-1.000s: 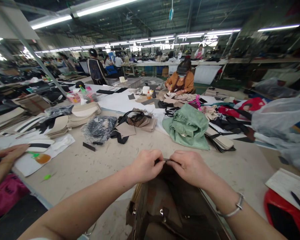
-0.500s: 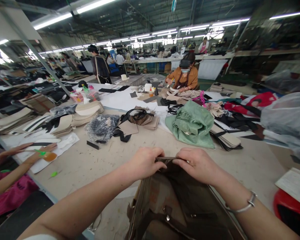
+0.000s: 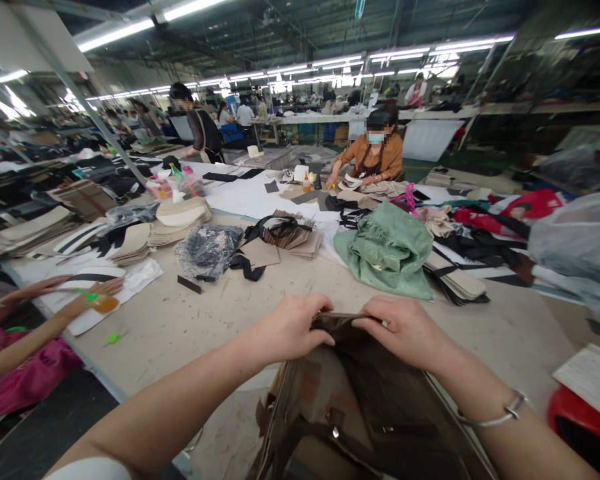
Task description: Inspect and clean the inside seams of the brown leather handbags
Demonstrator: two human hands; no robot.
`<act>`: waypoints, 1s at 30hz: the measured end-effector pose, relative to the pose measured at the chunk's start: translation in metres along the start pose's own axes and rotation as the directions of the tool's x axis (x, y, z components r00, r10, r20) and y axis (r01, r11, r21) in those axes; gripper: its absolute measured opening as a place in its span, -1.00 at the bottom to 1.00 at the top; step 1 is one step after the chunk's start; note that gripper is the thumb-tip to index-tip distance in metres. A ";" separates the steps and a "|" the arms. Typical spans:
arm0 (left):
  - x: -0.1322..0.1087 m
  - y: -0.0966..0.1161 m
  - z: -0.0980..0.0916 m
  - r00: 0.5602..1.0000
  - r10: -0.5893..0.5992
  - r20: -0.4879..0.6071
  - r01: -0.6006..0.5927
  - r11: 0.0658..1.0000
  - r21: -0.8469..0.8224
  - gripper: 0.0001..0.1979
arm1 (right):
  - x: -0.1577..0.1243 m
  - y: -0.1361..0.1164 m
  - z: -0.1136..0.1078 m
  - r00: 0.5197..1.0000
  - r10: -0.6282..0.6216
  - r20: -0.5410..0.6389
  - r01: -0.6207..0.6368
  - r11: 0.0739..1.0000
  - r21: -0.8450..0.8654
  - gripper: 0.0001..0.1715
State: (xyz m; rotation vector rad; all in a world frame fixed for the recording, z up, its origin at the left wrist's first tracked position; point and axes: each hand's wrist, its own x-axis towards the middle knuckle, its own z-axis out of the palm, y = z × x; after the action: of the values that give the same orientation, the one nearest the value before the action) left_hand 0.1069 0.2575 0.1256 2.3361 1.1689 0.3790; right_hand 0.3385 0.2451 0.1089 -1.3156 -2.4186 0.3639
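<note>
A dark brown bag (image 3: 350,407) stands open in front of me at the near edge of the worktable (image 3: 190,327). My left hand (image 3: 290,330) pinches the far rim of the bag from the left. Beside it my right hand (image 3: 405,331) grips the same rim from the right, fingers curled over the edge. A metal bracelet (image 3: 495,417) circles my right wrist. The bag's inside is dark and I cannot make out any contents.
A green cloth bundle (image 3: 387,250) lies beyond my hands. Stacks of beige cut pieces (image 3: 175,223), black straps (image 3: 275,230) and a plastic-wrapped bundle (image 3: 207,250) fill the table. A person in pink (image 3: 25,360) works at the left; another in orange (image 3: 375,157) sits across.
My hands have drawn slightly apart along the bag's rim, and the mouth of the bag gapes wider. The person at the left has shifted both hands over the white sheet.
</note>
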 end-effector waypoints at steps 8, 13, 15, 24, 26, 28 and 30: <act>-0.012 0.010 0.018 0.977 -0.118 -0.176 0.122 0.992 0.011 -0.89 | -0.014 -0.017 -0.017 0.989 -0.048 -0.143 0.056 0.997 0.053 -0.52; -0.012 0.015 0.023 0.957 -0.144 -0.251 0.151 0.988 0.010 -0.91 | -0.018 -0.044 -0.020 0.979 -0.032 -0.203 0.023 0.999 -0.044 -0.83; -0.014 0.015 0.023 0.949 -0.170 -0.266 0.177 0.984 0.000 -0.89 | -0.018 -0.050 -0.013 0.982 -0.025 -0.188 0.014 0.998 -0.060 -0.84; -0.015 0.012 0.020 0.955 -0.171 -0.243 0.177 0.984 0.003 -0.91 | -0.009 -0.055 0.004 0.980 -0.101 -0.174 0.051 0.962 -0.270 -0.77; -0.015 0.011 0.020 0.953 -0.169 -0.250 0.176 0.984 0.006 -0.91 | -0.008 -0.054 0.005 0.976 -0.119 -0.184 0.063 0.957 -0.283 -0.76; -0.014 0.010 0.021 0.951 -0.169 -0.259 0.176 0.984 0.007 -0.91 | -0.006 -0.053 0.006 0.973 -0.128 -0.192 0.069 0.956 -0.285 -0.75; -0.014 0.009 0.023 0.948 -0.169 -0.269 0.178 0.984 0.008 -0.90 | -0.004 -0.051 0.008 0.972 -0.131 -0.197 0.071 0.956 -0.285 -0.75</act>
State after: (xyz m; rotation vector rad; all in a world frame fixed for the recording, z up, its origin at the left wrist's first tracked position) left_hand 0.1148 0.2348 0.1110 2.2349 1.5053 0.6320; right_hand 0.2989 0.2137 0.1210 -1.2589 -2.4004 -0.1440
